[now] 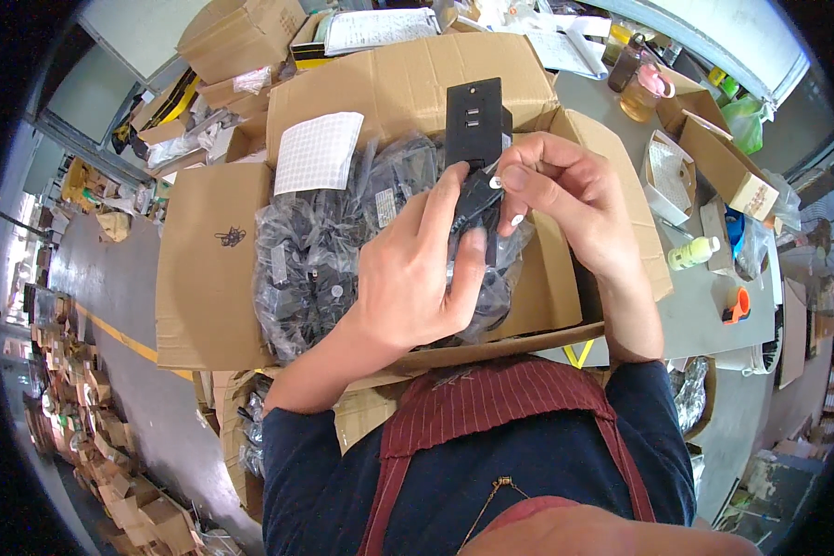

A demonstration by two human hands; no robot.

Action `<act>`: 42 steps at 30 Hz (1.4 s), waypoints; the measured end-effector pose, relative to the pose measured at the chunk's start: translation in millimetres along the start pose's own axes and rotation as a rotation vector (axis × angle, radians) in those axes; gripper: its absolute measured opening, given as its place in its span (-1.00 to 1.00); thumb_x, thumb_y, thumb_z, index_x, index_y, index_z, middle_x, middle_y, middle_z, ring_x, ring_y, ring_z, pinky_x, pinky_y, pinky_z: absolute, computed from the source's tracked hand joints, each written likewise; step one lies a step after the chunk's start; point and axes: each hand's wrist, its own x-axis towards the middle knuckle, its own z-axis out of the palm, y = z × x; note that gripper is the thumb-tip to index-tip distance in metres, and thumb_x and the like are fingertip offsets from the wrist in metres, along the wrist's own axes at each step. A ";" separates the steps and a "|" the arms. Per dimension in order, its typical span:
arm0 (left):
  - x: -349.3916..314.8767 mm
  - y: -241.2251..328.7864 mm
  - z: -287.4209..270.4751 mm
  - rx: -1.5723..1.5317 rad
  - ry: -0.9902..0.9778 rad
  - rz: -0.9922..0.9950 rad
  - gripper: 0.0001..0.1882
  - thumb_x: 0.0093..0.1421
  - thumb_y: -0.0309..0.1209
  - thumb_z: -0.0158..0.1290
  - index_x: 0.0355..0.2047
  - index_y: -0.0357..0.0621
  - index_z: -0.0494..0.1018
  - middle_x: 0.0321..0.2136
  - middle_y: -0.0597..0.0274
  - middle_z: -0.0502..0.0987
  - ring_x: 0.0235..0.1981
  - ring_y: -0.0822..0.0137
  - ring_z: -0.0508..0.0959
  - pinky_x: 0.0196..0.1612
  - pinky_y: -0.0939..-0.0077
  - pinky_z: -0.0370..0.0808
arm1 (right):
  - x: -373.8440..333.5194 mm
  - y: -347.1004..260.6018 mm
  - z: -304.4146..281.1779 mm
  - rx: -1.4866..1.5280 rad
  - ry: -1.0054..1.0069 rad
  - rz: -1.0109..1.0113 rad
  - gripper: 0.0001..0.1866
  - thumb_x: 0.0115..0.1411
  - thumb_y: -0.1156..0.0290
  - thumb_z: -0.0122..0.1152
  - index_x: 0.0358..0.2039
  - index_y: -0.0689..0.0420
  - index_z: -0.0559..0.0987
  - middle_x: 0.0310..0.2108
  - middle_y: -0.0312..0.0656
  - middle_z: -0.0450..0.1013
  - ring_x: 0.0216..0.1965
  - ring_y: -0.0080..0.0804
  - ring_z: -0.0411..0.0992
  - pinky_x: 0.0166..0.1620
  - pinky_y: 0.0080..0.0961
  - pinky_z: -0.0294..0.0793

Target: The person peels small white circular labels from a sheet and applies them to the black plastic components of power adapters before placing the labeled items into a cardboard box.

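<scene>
Hands point(412, 264) point(570, 199) at black socket point(473, 100), over open carton point(208, 269); bagged parts point(310, 255) inside

Bright overall; soft, diffuse light. Far left, an opening point(14, 246) burnt out to white, bluish specks along the black rim. Crinkled glints all over the plastic bags point(310, 255). Soft shade inside the carton point(208, 269), right side. Left hand point(415, 264) and right hand point(570, 199) reasonably crisp; black unit point(468, 125) dark, ports legible. White piece point(496, 183) at right fingertips perhaps a sticker, too small to be sure. Strong fisheye bend; floor boxes point(111, 454) stretched, smeared toward left rim.
</scene>
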 end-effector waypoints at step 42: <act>0.6 9.1 9.9 0.131 0.092 0.049 -0.51 0.13 -0.60 0.15 0.12 -0.28 0.43 -0.43 -0.02 0.55 -0.53 0.07 0.58 -0.45 0.33 0.50 | -11.9 -4.6 17.6 -0.707 0.239 -0.178 -0.77 0.09 0.50 0.38 -0.53 0.18 0.44 -0.69 -0.30 0.39 -0.66 -0.66 0.35 -0.57 -0.59 0.31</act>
